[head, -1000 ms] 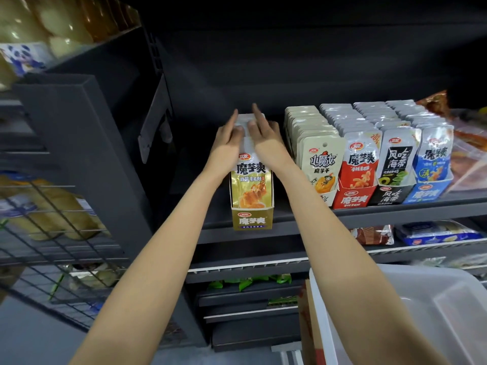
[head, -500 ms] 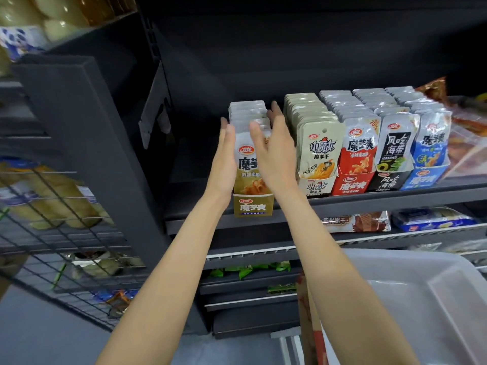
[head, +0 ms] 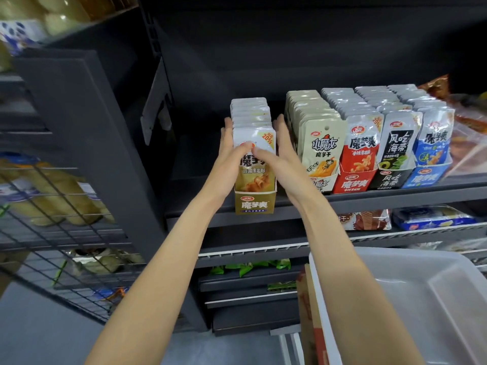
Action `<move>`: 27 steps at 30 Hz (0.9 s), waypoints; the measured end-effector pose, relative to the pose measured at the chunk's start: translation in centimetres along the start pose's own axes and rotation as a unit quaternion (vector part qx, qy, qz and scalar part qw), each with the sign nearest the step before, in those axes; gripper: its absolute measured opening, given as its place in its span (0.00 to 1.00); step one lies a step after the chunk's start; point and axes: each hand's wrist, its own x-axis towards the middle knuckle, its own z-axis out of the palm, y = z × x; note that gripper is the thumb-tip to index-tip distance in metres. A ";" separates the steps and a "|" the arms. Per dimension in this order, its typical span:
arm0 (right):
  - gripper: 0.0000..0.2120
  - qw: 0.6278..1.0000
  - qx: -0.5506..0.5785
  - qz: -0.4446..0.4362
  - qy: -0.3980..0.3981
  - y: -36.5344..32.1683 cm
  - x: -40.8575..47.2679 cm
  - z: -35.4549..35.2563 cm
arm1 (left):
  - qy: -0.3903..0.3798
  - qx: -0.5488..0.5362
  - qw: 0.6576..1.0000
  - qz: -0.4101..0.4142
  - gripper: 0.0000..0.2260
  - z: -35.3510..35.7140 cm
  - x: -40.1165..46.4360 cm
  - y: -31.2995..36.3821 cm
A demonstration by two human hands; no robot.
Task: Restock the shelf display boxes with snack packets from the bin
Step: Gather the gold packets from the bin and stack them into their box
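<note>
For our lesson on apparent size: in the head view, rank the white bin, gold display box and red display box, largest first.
1. white bin, though nearest the camera
2-3. gold display box and red display box: look alike, unranked

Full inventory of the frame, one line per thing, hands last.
gold box: one, gold, shelf front, apart from the other four
gold packets: a row, white and gold, in gold box
cream box: one, right of gold box
red box: one, right of cream
black box: one, right of red
blue box: one, rightmost
bin: one, white, lower right
shelf: dark grey, under boxes
left hand: on packets' left side
right hand: on packets' right side
</note>
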 end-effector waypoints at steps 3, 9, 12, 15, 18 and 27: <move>0.39 0.999 0.016 -0.019 0.029 -0.7 1.3 0.3 | 0.026 -0.046 0.999 -0.002 0.29 0.2 0.5 1.0; 0.36 0.999 -0.016 -0.031 0.033 -0.4 2.1 0.8 | 0.028 -0.026 0.999 0.022 0.39 1.0 0.8 1.5; 0.37 0.999 -0.032 -0.037 0.007 -0.4 2.1 0.5 | 0.023 -0.035 0.999 0.028 0.34 0.6 1.0 1.2; 0.37 0.999 -0.027 -0.029 0.025 -1.0 2.8 0.0 | 0.058 -0.032 0.997 0.032 0.25 -0.1 1.9 1.5; 0.32 0.993 -0.104 -0.038 0.044 -1.8 4.1 -0.5 | 0.060 0.016 0.998 0.011 0.20 -0.7 2.9 1.8; 0.28 0.991 -0.125 0.002 0.037 -1.3 5.3 0.5 | 0.068 0.028 0.995 -0.073 0.28 -1.3 6.0 1.2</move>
